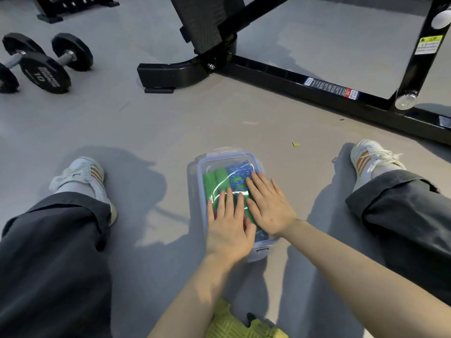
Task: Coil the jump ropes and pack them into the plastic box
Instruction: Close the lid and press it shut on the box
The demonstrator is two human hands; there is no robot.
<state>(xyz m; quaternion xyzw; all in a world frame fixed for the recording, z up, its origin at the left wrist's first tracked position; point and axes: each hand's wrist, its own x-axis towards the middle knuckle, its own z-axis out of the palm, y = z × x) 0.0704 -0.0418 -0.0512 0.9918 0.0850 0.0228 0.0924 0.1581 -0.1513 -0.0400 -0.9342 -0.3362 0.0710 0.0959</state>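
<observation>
A clear plastic box (200, 172) with a blue-rimmed lid stands on the grey floor between my legs. Through the lid I see a green jump rope (210, 182) on the left and a blue patterned one (238, 172) on the right, both coiled inside. My left hand (228, 228) lies flat on the near part of the lid, fingers straight. My right hand (268, 207) presses flat on the lid's right side, fingers spread. The near end of the box is hidden under my hands.
My legs in dark trousers and white shoes (83, 176) flank the box. Black dumbbells (44, 67) lie at far left. A black bench frame (292, 79) crosses the back right. A yellow-green item (234, 323) sits at the bottom edge.
</observation>
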